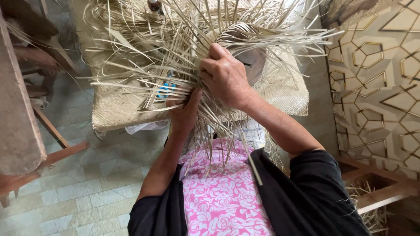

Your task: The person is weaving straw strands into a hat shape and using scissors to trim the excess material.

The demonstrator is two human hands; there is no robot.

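My right hand (225, 78) lies curled over the half-woven straw piece (245, 39), fingers pressed down on its strips near a dark round block (256, 61) under the weave. My left hand (183, 109) comes up from below, pinching a few loose strips (144, 57) that fan out left and far. A woven mat (118, 109) lies beneath, and something blue (165, 89) shows through the strips.

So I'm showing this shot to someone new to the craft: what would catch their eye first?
Probably the burst of pale straw strips fanning out across the upper middle, over a woven mat. At its centre the right hand presses on the half-woven piece, while the left hand pinches strips just below. The pink floral cloth fills the bottom.
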